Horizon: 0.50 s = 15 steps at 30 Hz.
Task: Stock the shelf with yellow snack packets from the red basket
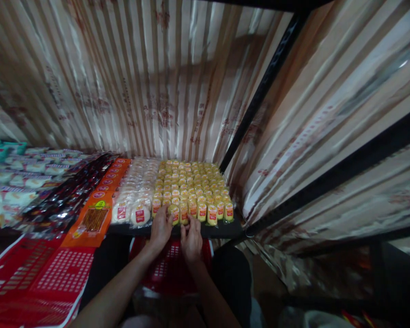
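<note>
Small yellow snack packs (pixel 187 182) with orange-red labels stand in close rows on a dark shelf (pixel 225 231). At the front row, my left hand (pixel 161 230) has its fingers closed around the side of a yellow pack (pixel 174 214). My right hand (pixel 192 239) is just beside it, thumb and fingers pinching at the lower part of the neighbouring pack (pixel 183 212). Both packs stay upright in line with the others. Fingers partly hide the packs' edges.
White round snack packs (pixel 141 215) stand left of the yellow ones. Farther left are an orange strip of packets (pixel 97 212), dark shiny packets (pixel 68 191) and white-blue packets (pixel 17 196). Red baskets (pixel 61 273) sit below. A black metal post (pixel 259 100) rises behind, before striped sheeting.
</note>
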{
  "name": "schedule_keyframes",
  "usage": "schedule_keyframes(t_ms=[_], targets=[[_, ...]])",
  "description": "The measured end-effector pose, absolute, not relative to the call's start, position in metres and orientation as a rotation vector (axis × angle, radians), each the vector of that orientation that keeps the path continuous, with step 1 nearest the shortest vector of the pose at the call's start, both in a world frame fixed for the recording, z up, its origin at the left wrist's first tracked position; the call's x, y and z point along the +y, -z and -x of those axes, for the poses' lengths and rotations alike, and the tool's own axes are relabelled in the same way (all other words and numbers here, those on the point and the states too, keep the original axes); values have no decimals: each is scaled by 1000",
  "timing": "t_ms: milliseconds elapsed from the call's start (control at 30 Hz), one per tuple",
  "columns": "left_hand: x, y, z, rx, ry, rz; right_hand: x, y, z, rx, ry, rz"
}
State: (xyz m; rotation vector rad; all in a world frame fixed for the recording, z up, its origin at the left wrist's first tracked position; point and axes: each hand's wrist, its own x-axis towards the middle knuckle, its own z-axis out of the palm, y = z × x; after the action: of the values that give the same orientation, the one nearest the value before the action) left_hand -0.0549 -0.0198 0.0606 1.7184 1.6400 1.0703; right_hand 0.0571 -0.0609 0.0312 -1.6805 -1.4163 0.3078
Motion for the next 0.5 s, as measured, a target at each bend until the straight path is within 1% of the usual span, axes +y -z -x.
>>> schedule_keyframes(t_ms=[400, 500], targets=[[-18, -63, 52, 1724, -1133, -1934, -50, -27, -59, -1428, -267, 1750], [-17, -64, 50, 1779, -1082, -1960, -51, -25, -59, -1418, -235, 1743]])
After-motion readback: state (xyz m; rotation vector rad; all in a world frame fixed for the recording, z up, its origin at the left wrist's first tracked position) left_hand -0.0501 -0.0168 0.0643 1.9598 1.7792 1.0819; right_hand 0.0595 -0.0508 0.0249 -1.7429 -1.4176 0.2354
